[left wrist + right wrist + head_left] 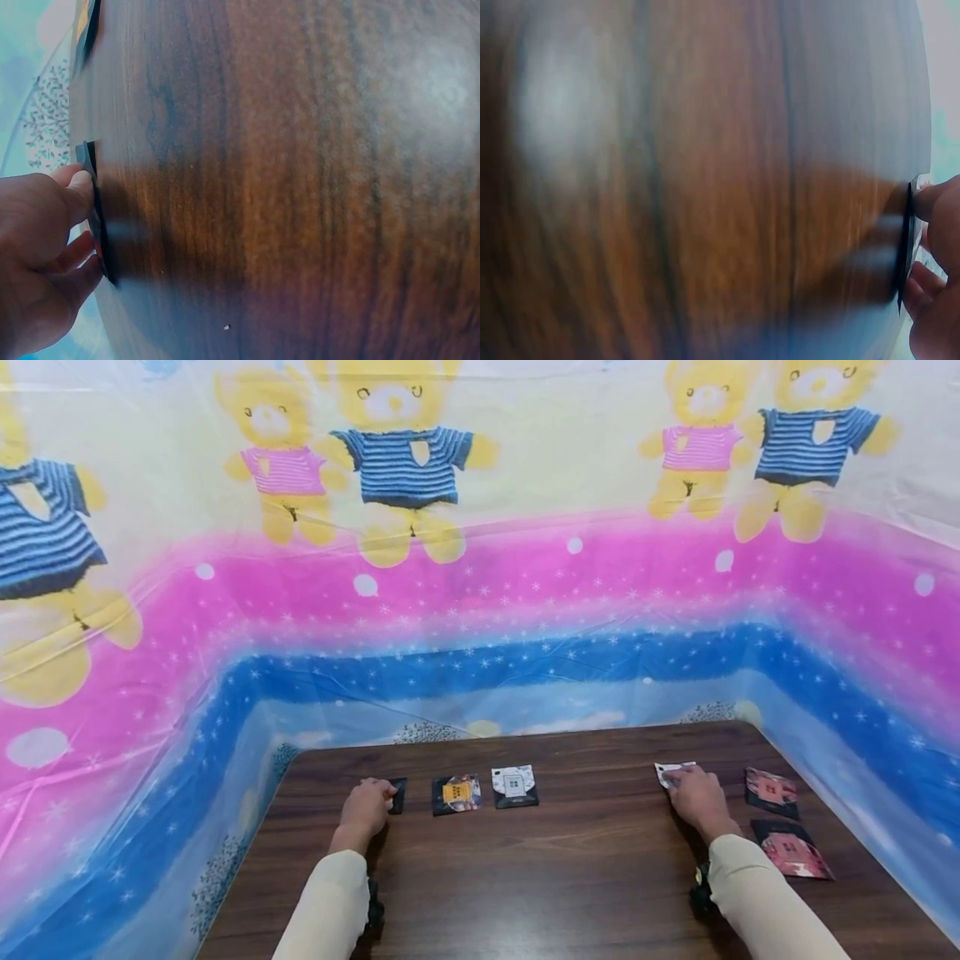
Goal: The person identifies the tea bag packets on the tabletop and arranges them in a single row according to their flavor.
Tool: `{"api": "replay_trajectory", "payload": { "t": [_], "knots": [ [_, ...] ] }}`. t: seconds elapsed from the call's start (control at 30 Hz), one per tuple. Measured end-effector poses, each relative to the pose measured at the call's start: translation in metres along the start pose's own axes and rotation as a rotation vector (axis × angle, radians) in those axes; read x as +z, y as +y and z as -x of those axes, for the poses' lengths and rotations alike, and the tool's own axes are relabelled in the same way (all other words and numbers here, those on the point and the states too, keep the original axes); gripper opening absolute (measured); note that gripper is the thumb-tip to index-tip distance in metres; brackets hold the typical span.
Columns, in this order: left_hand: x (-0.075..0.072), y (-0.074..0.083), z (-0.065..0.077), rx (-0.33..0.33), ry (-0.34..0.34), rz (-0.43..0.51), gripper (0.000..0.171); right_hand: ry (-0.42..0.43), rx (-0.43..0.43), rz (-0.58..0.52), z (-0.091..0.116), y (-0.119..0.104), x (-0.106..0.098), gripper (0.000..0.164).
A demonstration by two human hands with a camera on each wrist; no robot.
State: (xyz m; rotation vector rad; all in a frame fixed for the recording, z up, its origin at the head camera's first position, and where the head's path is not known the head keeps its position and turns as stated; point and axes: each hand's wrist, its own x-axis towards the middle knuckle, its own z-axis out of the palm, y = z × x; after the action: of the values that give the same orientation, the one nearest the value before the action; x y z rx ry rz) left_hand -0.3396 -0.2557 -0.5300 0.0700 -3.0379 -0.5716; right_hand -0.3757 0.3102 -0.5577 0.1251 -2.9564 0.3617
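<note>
At the table's left, my left hand (pixel 366 810) holds a small dark sachet (pixel 398 795) by its edges with thumb and fingers. In the left wrist view the sachet (pixel 96 217) lies close to the wood, partly covered by the fingers. My right hand (pixel 699 797) grips a white-and-dark sachet (pixel 666 772) on the right side. The right wrist view shows that sachet (pixel 909 247) edge-on, tilted, with fingers (pixel 924 289) on it; its printed face is mostly hidden. Between the hands lie an orange-labelled sachet (pixel 456 794) and a white-and-black sachet (pixel 514 786).
Two red-and-black sachets, an upper one (pixel 772 792) and a lower one (pixel 792 850), lie right of my right hand. The brown wooden table (pixel 525 885) meets a bear-printed cloth (pixel 480 652) along its back and sides.
</note>
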Motion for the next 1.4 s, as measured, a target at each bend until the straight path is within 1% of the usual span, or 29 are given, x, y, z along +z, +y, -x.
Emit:
{"api": "replay_trajectory", "payload": {
  "t": [0.3, 0.47, 0.63, 0.8, 0.93, 1.17, 1.4],
  "knots": [
    [-0.001, -0.001, 0.002, 0.017, -0.006, -0.023, 0.023, -0.017, 0.002, -0.016, 0.0, -0.024, 0.01, 0.032],
    [0.0, -0.003, 0.002, 0.019, -0.01, -0.027, 0.022, -0.012, 0.001, -0.014, -0.003, -0.035, 0.016, 0.033],
    [0.0, -0.004, 0.002, 0.023, -0.013, -0.028, 0.022, -0.006, -0.019, 0.012, -0.006, -0.046, 0.021, 0.032],
    [0.0, -0.004, 0.0, 0.023, -0.011, -0.028, 0.023, -0.01, -0.024, -0.009, -0.009, -0.058, 0.023, 0.032],
    [0.0, -0.003, 0.0, 0.014, -0.013, -0.021, 0.023, -0.016, -0.025, -0.015, -0.01, -0.067, 0.027, 0.032],
    [-0.001, -0.001, 0.003, 0.027, 0.0, -0.033, 0.023, 0.001, -0.073, -0.015, -0.012, -0.086, 0.03, 0.03],
    [-0.004, 0.002, 0.005, 0.036, 0.004, -0.033, 0.023, -0.011, -0.064, -0.028, -0.014, -0.108, 0.034, 0.031]
  ]
}}
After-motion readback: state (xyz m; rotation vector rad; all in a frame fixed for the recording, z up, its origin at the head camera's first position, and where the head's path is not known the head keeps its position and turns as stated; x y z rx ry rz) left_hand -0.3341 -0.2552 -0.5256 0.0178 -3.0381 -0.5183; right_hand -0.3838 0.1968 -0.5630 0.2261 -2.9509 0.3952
